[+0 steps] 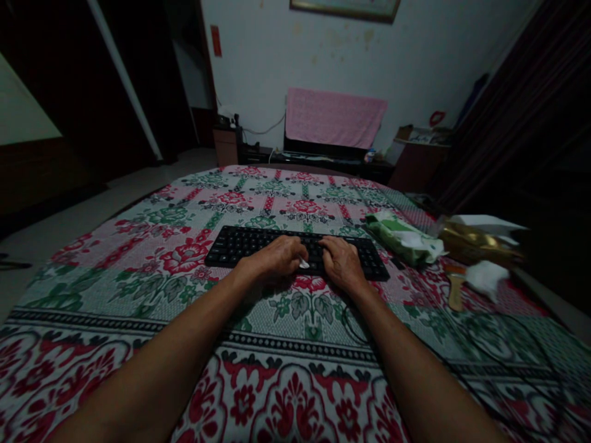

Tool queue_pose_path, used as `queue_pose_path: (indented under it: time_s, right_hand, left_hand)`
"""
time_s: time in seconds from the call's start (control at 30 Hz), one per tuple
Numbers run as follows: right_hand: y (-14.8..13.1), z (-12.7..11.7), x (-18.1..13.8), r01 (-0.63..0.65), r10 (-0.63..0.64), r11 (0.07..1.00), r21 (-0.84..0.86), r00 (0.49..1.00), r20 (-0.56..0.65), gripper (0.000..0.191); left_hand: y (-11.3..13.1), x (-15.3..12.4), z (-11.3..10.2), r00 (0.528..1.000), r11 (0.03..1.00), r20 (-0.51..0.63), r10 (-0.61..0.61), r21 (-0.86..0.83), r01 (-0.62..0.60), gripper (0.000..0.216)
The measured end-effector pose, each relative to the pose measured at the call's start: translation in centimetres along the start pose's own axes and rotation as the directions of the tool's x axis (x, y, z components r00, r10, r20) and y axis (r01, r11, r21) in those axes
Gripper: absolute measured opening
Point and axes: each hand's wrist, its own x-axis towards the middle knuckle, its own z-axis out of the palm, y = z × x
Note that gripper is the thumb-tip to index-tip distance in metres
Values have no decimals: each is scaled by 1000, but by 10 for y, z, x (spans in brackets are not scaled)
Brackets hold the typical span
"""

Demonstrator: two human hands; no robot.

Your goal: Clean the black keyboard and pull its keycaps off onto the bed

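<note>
A black keyboard point(235, 245) lies flat across the middle of the patterned tablecloth. My left hand point(282, 253) is over its centre, fingers curled together around a small white tissue point(303, 263); part of the tissue pokes out by the thumb, just above the lower keys. To the right, my right hand point(341, 261) rests on the keyboard with fingers slightly bent and apart, holding nothing that I can see. Both hands cover some of the keys between them.
Right of the keyboard lie a green tissue pack point(401, 239), a wooden-handled brush point(455, 290), a crumpled white tissue point(488, 279) and a gold-coloured packet point(480, 243). A black cable point(443, 357) loops over the tablecloth point(305, 338) near my right forearm. A pink cloth point(335, 117) hangs beyond the table.
</note>
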Motion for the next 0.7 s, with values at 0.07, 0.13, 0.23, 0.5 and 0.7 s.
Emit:
queue_pose_path:
  time_s: [0.07, 0.13, 0.23, 0.5, 0.7]
  right_hand:
    - [1, 2, 0, 2, -2, 1000, 0, 1000, -6, 27]
    - [2, 3, 1, 4, -3, 1000, 2, 1000, -15, 27]
    - [2, 3, 1, 3, -3, 1000, 5, 1000, -23, 27]
    - [0, 1, 0, -9, 9, 1000, -3, 1000, -16, 27]
    - [0, 1, 1, -7, 7, 1000, -9, 1000, -13, 27]
  left_hand:
    - [-6, -2, -5, 1000, 1000, 13, -26, -6, 26, 28]
    - [-8, -3, -6, 999, 999, 4, -42, -16, 42, 28]
    - [-6, -2, -3, 1000, 999, 0, -30, -40, 30, 26]
    - [-12, -4, -8, 995, 994, 65, -79, -68, 83, 24]
    - [-4, -4, -6, 998, 996, -9, -70, -52, 69, 24]
